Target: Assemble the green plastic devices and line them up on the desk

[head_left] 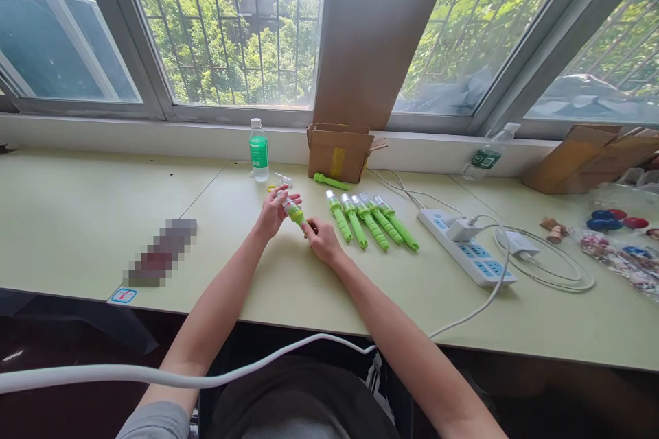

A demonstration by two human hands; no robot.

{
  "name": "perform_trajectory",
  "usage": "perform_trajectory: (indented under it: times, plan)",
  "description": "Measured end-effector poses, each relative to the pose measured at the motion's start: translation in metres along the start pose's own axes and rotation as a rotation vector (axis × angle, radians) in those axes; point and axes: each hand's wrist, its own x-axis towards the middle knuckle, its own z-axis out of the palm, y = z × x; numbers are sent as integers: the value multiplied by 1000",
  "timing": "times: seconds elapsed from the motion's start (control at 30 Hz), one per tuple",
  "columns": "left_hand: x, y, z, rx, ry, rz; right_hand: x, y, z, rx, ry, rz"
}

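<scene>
Between my two hands is a green plastic tube with a clear top. My left hand is closed round its clear upper end, some fingers stretched out past it. The lower green end is in the closed fingers of my right hand, which hide it. To the right, several similar green tubes with clear caps lie side by side on the table. Just beyond my left hand are a small yellow ring and some clear plastic pieces.
A cardboard box stands at the back, a green stick before it. Nearby is a water bottle. A power strip with white cables lies right; one cable crosses above my lap. Bagged items sit far right.
</scene>
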Motion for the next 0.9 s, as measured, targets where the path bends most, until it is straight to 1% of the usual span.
perform_trajectory:
  times: [0.07, 0.13, 0.23, 0.3, 0.37, 0.43, 0.5, 0.6, 0.7, 0.8, 0.87, 0.9]
  plan:
    - [0, 0, 1, -15, 28, -16, -1, 0, 1, -86, 48, -33]
    - [1, -1, 1, 11, 94, -26, -2, 0, 2, -167, 80, -50]
    - [4, -3, -1, 66, 200, -20, -2, 0, 3, -240, 107, -39]
    - [5, -4, -2, 81, 247, -10, -2, -1, 3, -268, 127, -33]
    - [5, -4, -3, 78, 257, -11, -2, -1, 3, -283, 148, -32]
    - [5, -4, -4, 72, 238, -20, -2, -1, 3, -268, 157, -22]
    - [5, -4, -5, 65, 216, -23, -1, -1, 3, -216, 137, 0]
    - [5, -5, -6, 54, 187, -23, 0, -1, 2, -79, 76, 28]
    - [5, -3, -8, 28, 125, -21, 2, -3, 0, 123, -2, 64]
    - [4, -1, -9, -17, 60, -19, 3, -6, -2, 338, -126, 128]
    - [4, 0, -7, -42, 50, -19, 3, -7, -2, 393, -158, 142]
    - [4, 0, -7, -50, 53, -21, 3, -8, -2, 372, -136, 133]
